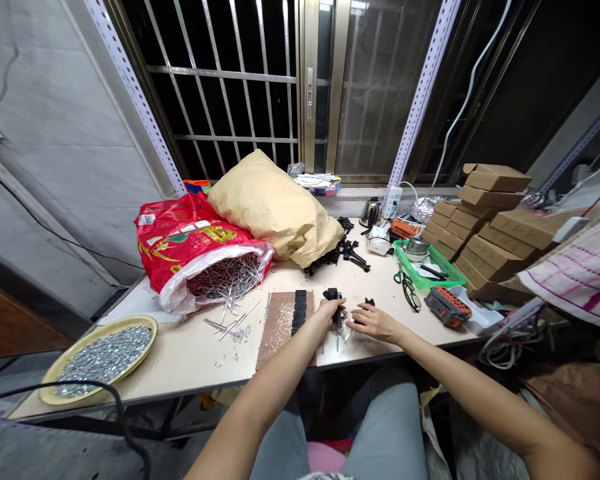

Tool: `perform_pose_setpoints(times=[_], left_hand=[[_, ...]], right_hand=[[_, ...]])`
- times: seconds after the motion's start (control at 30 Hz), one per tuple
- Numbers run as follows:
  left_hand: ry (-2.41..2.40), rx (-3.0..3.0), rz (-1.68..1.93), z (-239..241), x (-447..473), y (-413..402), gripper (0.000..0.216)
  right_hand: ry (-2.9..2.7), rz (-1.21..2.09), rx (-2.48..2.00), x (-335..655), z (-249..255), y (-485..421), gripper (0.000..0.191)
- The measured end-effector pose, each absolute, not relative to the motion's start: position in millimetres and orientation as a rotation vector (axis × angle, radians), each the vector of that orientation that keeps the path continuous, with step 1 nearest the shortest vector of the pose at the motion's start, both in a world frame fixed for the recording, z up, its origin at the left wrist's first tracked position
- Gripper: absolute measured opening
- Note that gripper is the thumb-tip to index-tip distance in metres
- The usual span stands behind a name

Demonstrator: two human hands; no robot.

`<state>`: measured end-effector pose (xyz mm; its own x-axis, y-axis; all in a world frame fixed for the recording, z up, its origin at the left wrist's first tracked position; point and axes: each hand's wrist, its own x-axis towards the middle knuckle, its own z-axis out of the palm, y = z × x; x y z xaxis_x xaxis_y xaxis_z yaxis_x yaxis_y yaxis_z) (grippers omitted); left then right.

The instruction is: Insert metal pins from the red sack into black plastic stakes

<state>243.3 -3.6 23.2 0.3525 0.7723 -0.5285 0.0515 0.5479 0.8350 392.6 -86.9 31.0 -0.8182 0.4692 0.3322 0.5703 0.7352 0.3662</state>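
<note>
My left hand is closed round a black plastic piece near the table's front edge. Thin metal pins seem to stick out below that piece, but the detail is small. Just to the right, my right hand has its fingers bent over another small black part, which is mostly hidden. Left of both hands lies a brown board with pale bits scattered on it. A row of black blocks runs along its right side, partly covered by my left forearm.
Long metal rods and small metal bits lie left of the board. Behind are a red sack of rods and a tan bag. A yellow tray holds metal pieces. Rightward are glasses, a green basket and cardboard boxes.
</note>
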Motion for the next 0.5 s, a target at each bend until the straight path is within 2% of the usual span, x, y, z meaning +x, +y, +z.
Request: perform_pose_setpoints(times=[0.17,0.5], left_hand=[[1.289,1.019,0.589,14.6,247.0,6.6,0.018],[1.412,1.403,0.723,18.5,235.7,4.9,0.021]], right_hand=[[-2.832,-0.546,-1.033,401.0,23.9,-91.9,0.040],[-2.626,-0.377,-1.328,390.6,25.1,-92.0,0.038]])
